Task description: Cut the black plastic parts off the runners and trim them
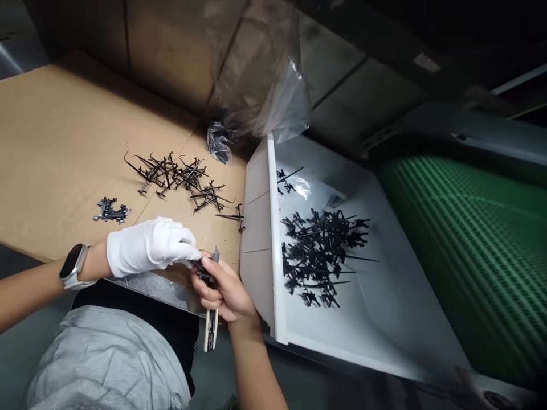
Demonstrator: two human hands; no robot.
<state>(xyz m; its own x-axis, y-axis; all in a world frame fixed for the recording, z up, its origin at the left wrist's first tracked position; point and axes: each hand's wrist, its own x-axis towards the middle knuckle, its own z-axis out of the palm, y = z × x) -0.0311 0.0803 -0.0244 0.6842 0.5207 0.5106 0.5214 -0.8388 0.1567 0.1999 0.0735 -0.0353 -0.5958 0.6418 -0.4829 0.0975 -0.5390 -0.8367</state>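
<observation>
My left hand [156,245], in a white glove, is closed with its fingertips pinched on a small black plastic part [205,275]. My bare right hand [224,287] grips a utility knife [211,327] with a pale handle; its blade is out and points away from me. The right thumb and fingers also touch the black part, so both hands meet on it. Much of the part is hidden by the fingers. On the cardboard to the left lies another black plastic piece [111,210].
Thin branched black sprues [171,173] lie in a pile on the cardboard-covered table [55,148]. A clear bag [219,142] with dark contents sits behind. To the right, a white-walled tray [277,296] holds many black parts [320,245]. A green ribbed belt [470,239] runs beyond.
</observation>
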